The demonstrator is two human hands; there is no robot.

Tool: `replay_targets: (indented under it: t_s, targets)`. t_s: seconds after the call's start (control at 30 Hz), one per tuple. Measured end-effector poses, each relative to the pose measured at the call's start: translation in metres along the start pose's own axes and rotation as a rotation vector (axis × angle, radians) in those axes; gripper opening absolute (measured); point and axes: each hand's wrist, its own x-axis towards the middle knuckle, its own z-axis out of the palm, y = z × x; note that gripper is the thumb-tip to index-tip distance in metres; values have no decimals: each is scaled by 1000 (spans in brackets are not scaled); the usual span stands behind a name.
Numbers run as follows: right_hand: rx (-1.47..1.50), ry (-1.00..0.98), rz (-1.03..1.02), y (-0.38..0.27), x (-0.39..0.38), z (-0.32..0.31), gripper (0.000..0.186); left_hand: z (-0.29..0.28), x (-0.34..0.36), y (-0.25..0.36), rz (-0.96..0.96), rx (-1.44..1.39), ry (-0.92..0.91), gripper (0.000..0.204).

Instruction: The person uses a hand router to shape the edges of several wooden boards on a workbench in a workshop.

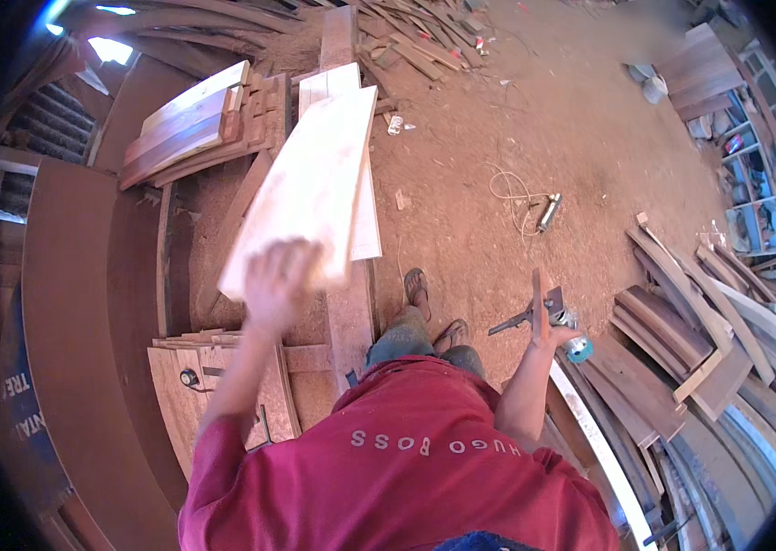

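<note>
My left hand [279,280], blurred by motion, grips the near end of a long pale wooden board [310,174]. The board is tilted and lies partly over another pale board [365,216] on a wooden beam [348,308]. Held out at the right, my right hand [544,317] is seen nearly edge-on, its fingers stretched forward and apparently holding nothing. Close by it, partly hidden, is a tool-like object [579,347] with a teal end, along with a dark plate and a slim dark bar [510,323]; I cannot make out its kind.
Stacked boards [190,115] rest at the far left, above a large brown panel [85,303]. A tape measure [189,377] lies on planks [250,372] at the near left. A power strip [549,212] with a cord is on the dusty floor. Timber piles [654,340] line the right.
</note>
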Motion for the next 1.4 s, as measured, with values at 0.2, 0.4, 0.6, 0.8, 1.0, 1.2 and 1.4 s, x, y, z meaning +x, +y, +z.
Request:
replay_targets:
  t_s: [0.2, 0.4, 0.6, 0.8, 1.0, 1.2, 1.4]
  targets:
    - [53, -85, 200, -3, 24, -8, 139, 112, -87, 72, -52, -196, -477, 83]
    - [-4, 83, 144, 46, 14, 15, 113, 174, -100, 89, -109, -194, -449, 72]
    - [-20, -37, 148, 91, 17, 21, 115, 210, -63, 50, -125, -199, -372, 72]
    - [-516, -23, -65, 91, 51, 2, 76, 232, -48, 18, -125, -215, -473, 76]
    - [-1023, -72, -444, 150, 94, -7, 39, 268, -43, -34, -400, -429, -510, 88]
    - [-1370, -216, -582, 254, 83, -25, 34, 367, 24, -119, -795, -278, -127, 63]
    - [-1844, -705, -728, 328, 69, -85, 55, 406, 68, -130, -1139, -372, -95, 65]
